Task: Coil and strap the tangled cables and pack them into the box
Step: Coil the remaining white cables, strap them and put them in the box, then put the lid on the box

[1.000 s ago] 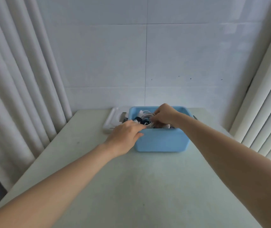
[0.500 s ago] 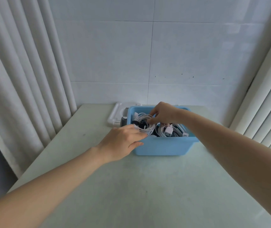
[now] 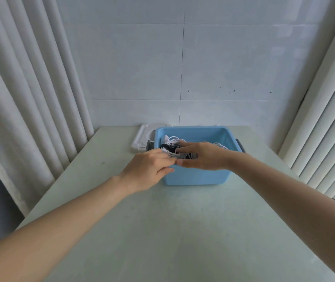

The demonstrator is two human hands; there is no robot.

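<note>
The left hand (image 3: 148, 169) curls its fingers round the near left corner of the blue box (image 3: 199, 178). The right hand (image 3: 205, 156) lies flat, fingers straight, over the white cables (image 3: 173, 140) inside. The box sits by the table's (image 3: 162, 231) far edge.

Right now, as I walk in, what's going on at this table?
A person is packing coiled white cables into a blue box on the table. The right hand lies flat over the cables, fingers straight. The left hand sits at the box's near left corner, fingertips over the rim; whether it holds a cable is hidden. A white lid lies behind the box's left side.
</note>
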